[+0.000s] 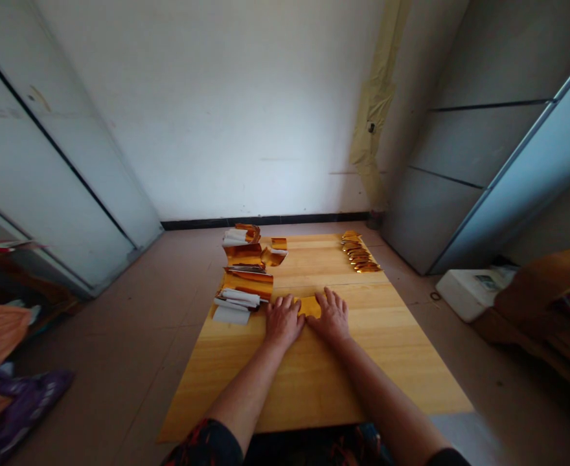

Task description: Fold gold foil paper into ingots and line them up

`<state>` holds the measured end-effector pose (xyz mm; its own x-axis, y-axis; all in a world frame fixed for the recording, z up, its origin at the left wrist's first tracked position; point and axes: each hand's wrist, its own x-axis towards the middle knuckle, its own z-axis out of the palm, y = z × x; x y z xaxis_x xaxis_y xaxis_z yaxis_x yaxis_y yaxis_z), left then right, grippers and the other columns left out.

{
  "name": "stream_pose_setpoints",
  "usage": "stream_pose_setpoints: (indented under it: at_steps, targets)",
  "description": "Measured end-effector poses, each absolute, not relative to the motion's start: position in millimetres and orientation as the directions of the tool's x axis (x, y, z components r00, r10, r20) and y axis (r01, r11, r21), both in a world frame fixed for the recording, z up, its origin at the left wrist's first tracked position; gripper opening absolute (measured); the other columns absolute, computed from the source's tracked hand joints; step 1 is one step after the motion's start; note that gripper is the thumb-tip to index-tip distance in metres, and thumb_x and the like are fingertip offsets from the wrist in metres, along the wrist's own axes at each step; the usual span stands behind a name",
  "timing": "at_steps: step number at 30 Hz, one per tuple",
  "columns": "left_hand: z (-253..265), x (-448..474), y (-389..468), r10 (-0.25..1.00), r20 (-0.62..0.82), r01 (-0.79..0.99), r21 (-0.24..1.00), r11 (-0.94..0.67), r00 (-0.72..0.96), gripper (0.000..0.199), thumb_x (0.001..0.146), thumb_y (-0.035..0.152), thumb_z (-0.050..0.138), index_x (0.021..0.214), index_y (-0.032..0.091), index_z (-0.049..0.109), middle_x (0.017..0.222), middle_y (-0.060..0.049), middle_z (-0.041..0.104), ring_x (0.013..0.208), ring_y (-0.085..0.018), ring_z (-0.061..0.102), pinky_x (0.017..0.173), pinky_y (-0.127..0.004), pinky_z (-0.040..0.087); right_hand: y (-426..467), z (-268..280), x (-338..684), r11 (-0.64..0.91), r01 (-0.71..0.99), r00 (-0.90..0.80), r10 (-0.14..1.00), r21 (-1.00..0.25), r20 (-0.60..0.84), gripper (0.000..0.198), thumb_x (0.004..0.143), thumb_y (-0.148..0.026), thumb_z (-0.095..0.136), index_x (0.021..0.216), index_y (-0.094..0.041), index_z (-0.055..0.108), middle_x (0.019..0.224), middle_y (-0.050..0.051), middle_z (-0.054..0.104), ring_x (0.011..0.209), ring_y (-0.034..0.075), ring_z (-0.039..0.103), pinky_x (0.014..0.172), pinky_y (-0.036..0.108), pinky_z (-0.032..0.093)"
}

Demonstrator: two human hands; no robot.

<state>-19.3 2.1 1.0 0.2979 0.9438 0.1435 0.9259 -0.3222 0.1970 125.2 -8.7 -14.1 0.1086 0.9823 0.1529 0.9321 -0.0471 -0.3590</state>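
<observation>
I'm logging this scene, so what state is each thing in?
Left hand: palm down, on the paper's left side
Right hand: palm down, on its right side
Yellow paper: on the table, partly covered; folds unclear
Gold sheets: curled, in loose piles
Gold pieces: lined up in a row
Grey cabinet: appears shut
</observation>
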Motion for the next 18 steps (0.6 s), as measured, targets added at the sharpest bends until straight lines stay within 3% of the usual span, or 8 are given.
stream_pose_setpoints:
  at_steps: [18]
  targets:
    - [4.3,-28.2,2.1,0.943,0.085,0.921,0.203,-0.332,0.322,0.04,0.083,0.04,0.054,0.123,0.037,0.052,0.138,0.0,0.045,0.121,-0.027,0.038,0.094,-0.043,0.032,-1.3,-28.6,172.9,0.11,0.828,0.007,0.978,-0.55,0.207,0.064,0.061,-0.008,0.056,0.125,-0.017,0.052,0.133,0.013,0.048,0.128,0.025,0.04,0.105,0.04,0.036]
